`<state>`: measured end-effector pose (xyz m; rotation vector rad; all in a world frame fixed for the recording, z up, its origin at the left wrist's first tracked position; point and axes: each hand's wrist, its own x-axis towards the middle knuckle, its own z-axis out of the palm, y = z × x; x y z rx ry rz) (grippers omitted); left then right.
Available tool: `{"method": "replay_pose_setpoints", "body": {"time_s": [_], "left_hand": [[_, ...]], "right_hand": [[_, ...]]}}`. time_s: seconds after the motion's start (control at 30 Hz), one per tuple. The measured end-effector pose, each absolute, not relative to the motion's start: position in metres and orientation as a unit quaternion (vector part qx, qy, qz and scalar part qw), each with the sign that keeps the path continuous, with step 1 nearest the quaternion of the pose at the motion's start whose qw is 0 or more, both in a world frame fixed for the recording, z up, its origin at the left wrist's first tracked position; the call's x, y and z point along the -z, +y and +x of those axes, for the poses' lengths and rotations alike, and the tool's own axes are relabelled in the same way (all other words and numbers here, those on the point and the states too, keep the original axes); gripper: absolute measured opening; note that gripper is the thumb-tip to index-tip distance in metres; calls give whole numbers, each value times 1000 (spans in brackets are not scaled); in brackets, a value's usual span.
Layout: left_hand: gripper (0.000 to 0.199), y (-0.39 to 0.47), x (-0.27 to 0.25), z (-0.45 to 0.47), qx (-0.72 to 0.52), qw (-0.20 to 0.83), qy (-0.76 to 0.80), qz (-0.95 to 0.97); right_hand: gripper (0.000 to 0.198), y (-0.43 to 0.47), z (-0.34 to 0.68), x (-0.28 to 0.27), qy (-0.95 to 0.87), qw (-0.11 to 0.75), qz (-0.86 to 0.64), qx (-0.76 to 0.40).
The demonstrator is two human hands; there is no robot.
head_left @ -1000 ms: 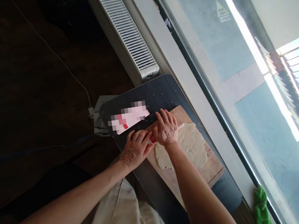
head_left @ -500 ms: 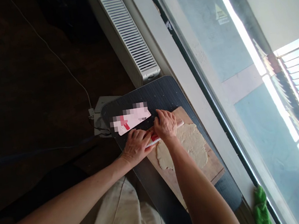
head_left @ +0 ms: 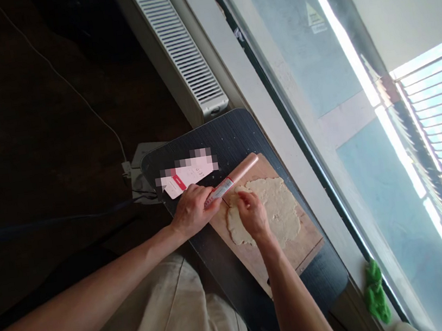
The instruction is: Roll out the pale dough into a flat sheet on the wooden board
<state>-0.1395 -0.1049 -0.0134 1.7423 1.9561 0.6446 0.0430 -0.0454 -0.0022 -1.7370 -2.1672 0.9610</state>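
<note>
My left hand (head_left: 192, 209) is closed around the near end of a pinkish rolling pin (head_left: 242, 170) with a printed label. The pin lies slanted across the far end of a wooden board (head_left: 312, 243). A flat, rough-edged sheet of pale dough (head_left: 279, 209) is spread on the board, beside the pin. Over the dough's left part is my right hand (head_left: 253, 214), its fingers curled and pinched together at the far edge. Whether dough is between those fingertips is hidden.
The board rests on a small dark table (head_left: 224, 132) with rounded corners. A pink-and-white card (head_left: 182, 179), partly blurred, lies beyond my left hand. A white radiator (head_left: 190, 65) and window sill border the table. Green cloth (head_left: 375, 292) sits at lower right.
My right hand has let go of the rolling pin and moved back toward me over the dough. The left hand still holds the pin, whose far end now shows bare.
</note>
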Motion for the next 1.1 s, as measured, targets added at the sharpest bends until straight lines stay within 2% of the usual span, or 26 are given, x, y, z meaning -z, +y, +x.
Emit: {"method": "replay_pose_setpoints", "body": {"time_s": [0.17,0.27,0.4,0.53,0.67,0.9,1.1], "left_hand": [[18,-131,2,-114,-187,226,643,707],[18,-145,7,-101,-152,223,655,706],[36,-153,16,-98,-143,217,671,695],[45,-154,23,-98,-141,212,673,695],[46,-153,26,-95,-135,199,697,675],[50,-150,18,-85,-102,218,678,695],[52,-146,23,-91,-98,206,704,672]], "right_hand": [[27,-19,63,-20,-709,225,-641,-189],[29,-18,60,-8,-795,189,-554,-160],[30,-24,44,21,-844,105,-509,-135],[38,-9,20,29,-872,75,-466,-130],[40,6,5,25,-887,60,-435,-141],[40,-17,43,27,-875,78,-460,-133],[42,6,5,26,-881,71,-445,-146]]}}
